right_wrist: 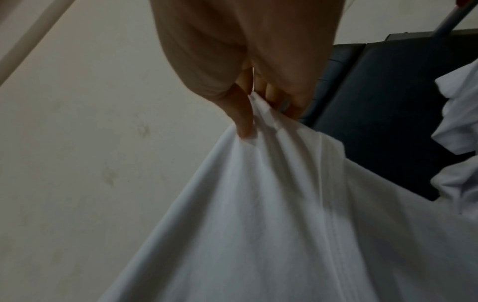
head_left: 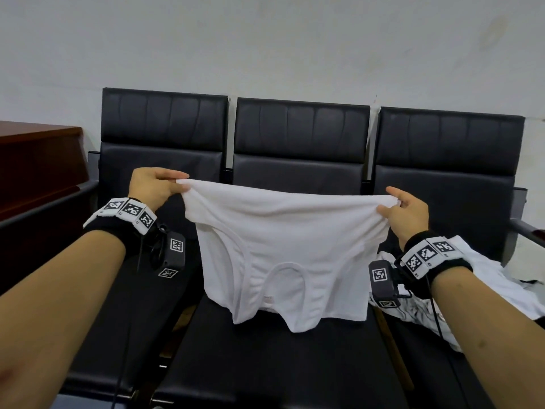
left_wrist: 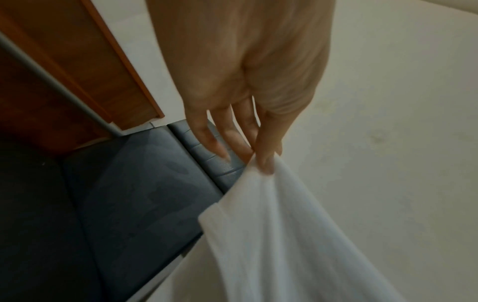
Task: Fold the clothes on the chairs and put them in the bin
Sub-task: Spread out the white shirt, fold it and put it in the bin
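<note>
Waiting room: linked black chairs

Bare forearms wear black wristbands with checkered white tags, boxy cameras, cables.

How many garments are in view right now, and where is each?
2. A white T-shirt held up by both hands over the middle seat, its collar hanging down. A crumpled white garment pile lies on the right seat; it may hide more pieces.

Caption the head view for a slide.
Both hands, left hand and right hand, hold a white T-shirt stretched over black chairs.
</note>
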Tool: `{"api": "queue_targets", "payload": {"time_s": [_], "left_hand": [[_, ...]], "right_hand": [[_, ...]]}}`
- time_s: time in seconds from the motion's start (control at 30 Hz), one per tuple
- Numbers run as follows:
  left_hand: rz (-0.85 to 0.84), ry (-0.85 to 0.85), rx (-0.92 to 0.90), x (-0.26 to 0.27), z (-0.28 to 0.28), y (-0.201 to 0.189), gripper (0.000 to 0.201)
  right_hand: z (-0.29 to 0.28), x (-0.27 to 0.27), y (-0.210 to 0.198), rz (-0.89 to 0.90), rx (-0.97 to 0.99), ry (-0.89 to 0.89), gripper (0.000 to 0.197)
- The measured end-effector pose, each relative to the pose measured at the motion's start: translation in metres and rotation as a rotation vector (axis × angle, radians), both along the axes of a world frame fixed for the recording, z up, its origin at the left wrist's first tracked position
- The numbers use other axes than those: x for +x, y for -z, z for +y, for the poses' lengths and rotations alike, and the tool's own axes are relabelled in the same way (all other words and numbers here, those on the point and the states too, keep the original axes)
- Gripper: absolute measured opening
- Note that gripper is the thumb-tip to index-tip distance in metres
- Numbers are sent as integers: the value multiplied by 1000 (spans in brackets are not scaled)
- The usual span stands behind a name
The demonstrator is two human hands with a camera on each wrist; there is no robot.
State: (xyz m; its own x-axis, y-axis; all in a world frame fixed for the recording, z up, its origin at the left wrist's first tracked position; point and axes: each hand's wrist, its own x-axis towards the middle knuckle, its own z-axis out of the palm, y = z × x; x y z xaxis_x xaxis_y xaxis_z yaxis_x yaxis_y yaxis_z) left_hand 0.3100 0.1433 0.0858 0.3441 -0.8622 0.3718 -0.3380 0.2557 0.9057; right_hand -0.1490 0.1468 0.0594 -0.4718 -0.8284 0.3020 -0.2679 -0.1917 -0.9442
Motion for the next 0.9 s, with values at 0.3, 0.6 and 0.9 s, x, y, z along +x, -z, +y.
{"api": "queue_targets", "payload": {"time_s": [0.3, 0.6, 0.9], "left_hand": [[-387, -334, -66, -20, 9, -4, 15], [-414, -341, -92, -30, 9, 6, 3], [-241, -301, -220, -36, 27, -20, 5]], "right_hand": [[8, 0, -1, 194, -58, 225, 21], [12, 2, -3, 290, -61, 277, 10], [27, 3, -26, 104, -170, 211, 12]]}}
